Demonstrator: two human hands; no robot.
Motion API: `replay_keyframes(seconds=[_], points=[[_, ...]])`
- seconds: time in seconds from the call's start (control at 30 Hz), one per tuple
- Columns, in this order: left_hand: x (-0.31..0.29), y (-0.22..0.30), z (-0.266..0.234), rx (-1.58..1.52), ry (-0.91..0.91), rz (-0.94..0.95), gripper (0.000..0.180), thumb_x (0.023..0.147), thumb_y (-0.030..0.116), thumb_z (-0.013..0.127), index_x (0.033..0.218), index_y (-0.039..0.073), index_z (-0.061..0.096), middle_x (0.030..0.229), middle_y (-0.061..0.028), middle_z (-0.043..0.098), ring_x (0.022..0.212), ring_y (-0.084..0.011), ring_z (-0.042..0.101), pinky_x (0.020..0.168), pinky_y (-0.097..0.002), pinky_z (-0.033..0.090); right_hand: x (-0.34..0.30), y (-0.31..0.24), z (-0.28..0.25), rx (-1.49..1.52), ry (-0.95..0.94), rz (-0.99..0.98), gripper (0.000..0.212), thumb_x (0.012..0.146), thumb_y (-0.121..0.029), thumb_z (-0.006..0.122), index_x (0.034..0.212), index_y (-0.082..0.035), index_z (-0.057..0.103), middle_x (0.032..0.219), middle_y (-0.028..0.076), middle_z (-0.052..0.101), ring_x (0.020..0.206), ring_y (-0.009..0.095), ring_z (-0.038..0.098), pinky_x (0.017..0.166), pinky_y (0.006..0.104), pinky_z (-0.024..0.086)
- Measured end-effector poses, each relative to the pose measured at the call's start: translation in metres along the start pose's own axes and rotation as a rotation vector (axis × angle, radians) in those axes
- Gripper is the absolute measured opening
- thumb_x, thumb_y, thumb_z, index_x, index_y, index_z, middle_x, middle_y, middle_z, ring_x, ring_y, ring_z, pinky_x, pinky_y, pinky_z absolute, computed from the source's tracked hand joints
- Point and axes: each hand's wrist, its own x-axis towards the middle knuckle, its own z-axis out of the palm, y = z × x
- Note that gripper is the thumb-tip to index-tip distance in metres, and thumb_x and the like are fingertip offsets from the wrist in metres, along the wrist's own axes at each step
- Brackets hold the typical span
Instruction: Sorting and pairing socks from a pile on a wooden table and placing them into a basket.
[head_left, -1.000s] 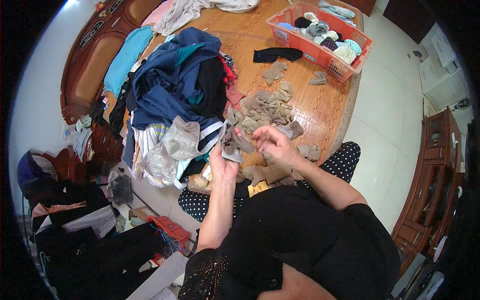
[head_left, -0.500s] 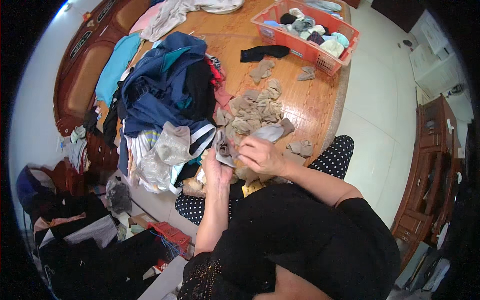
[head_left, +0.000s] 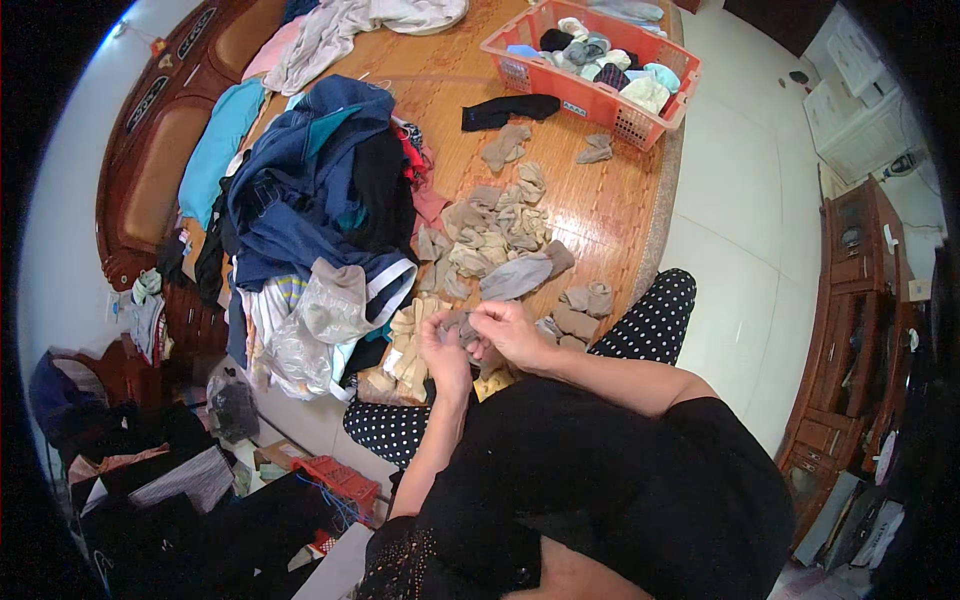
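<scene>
Between my two hands, close to my lap, is a greyish-brown sock (head_left: 459,326), partly covered by the fingers. My left hand (head_left: 446,362) is closed on its left side, and the fingertips of my right hand (head_left: 512,336) pinch it from the right. Beyond them lies a loose heap of beige and tan socks (head_left: 490,225), with a flat grey sock (head_left: 515,277) at its near edge. Folded brown socks (head_left: 577,322) sit to the right of my right hand. Cream-coloured socks (head_left: 407,345) are stacked just left of my left hand.
A pile of clothes (head_left: 300,190) with clear plastic bags (head_left: 325,320) stands to the left. At the far right, an orange basket (head_left: 600,101) holds several rolled socks. A black sock (head_left: 510,111) lies before it on the wooden-coloured mat (head_left: 590,210).
My hands have come closer together and drawn toward my body with the sock, which is now more bunched up. The whole view has shifted slightly.
</scene>
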Motion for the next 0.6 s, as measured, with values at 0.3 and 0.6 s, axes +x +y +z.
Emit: replay_keyframes(seconds=[0.3,0.6], points=[[-0.009,-0.008,-0.008,0.879,0.017,0.334,0.018,0.073,-0.013,0.048,0.086,-0.004,0.057,0.093,-0.0123,0.05,0.083,-0.0238,0.054,0.075,-0.0316,0.044,-0.003,0.012,-0.011,0.137,0.03,0.16,0.017,0.088,-0.015,0.055,0.084,0.001,0.057,0.072,0.007,0.06,0.06,0.013,0.06,0.053,0.0243,0.05],[-0.012,0.001,-0.012,0.899,-0.187,0.285,0.03,0.085,0.006,0.045,0.106,-0.012,0.054,0.119,-0.0221,0.041,0.101,-0.0304,0.052,0.086,-0.0332,0.043,-0.004,0.007,-0.008,0.019,0.02,0.165,0.012,0.088,-0.012,0.056,0.089,0.0,0.056,0.078,0.004,0.059,0.065,0.01,0.058,0.059,0.0232,0.048]])
